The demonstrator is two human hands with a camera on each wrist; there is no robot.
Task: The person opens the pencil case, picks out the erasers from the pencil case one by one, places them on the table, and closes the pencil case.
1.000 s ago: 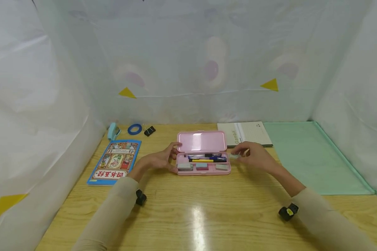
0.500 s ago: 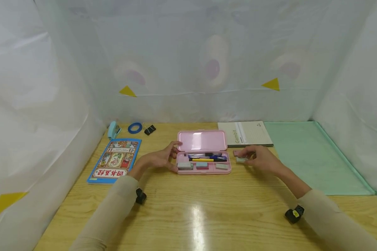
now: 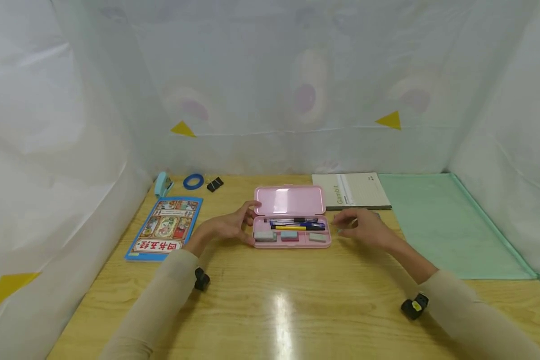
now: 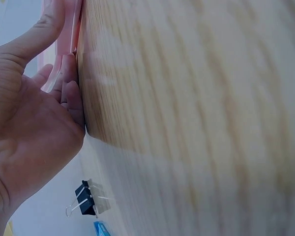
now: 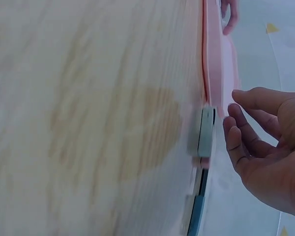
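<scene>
An open pink pencil case [image 3: 292,245] lies mid-table, its lid [image 3: 290,201] tipped back. Pens [image 3: 297,221] and a yellow-and-black marker [image 3: 299,228] fill its rear part; small erasers [image 3: 289,235] sit in its front compartments. My left hand [image 3: 228,225] holds the case's left end, thumb at the front corner and fingers by the hinge and lid. At the right end hovers my right hand [image 3: 364,227], fingers loosely bent with nothing between them. In the right wrist view, a pale green eraser [image 5: 205,132] and a blue block [image 5: 195,216] rest on the table beside that hand.
Left of the case lies a blue-bordered booklet [image 3: 164,230]. Behind it are a light blue stapler [image 3: 163,185], a blue tape roll [image 3: 193,181] and a black binder clip [image 3: 215,184]. A notebook [image 3: 355,190] and a green glass-like sheet [image 3: 459,225] occupy the right.
My right hand went right with a pale eraser, which now lies on the table, then came back left towards the case. My left hand has stayed on the case.
</scene>
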